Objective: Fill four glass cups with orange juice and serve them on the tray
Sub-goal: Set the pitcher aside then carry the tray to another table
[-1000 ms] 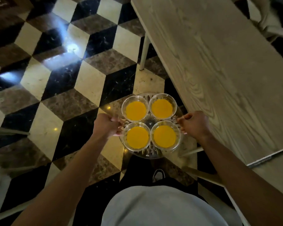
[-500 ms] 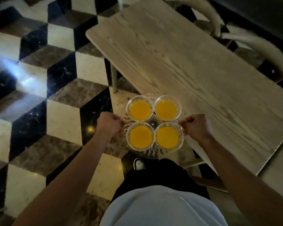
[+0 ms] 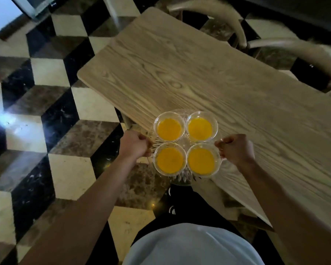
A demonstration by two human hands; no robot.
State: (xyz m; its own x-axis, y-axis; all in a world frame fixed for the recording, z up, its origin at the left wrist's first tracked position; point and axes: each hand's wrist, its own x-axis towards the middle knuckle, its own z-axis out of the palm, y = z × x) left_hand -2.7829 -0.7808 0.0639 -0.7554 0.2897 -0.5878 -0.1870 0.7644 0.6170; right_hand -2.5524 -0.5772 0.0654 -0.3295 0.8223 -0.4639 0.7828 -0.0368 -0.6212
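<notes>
Both arms stretched forward, bare to the elbow. Left grip (image 3: 134, 146) and right grip (image 3: 236, 150) fisted, knuckles up, level with each other.

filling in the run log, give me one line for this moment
phase: carrying | left hand: grips tray edge | right hand: grips opposite edge | four cups: full, on tray | tray: over table corner

juice in four clear glass cups (image 3: 169, 129): bright orange-yellow | round clear glass tray (image 3: 182, 179): cut radiating ribs | rectangular wooden table (image 3: 208, 73): pale beige-grey, darker wavy grain | marble tile floor (image 3: 52, 119): black, cream and brown diamonds in a cube pattern | shirt (image 3: 191, 245): light grey | trousers (image 3: 189, 207): black
</notes>
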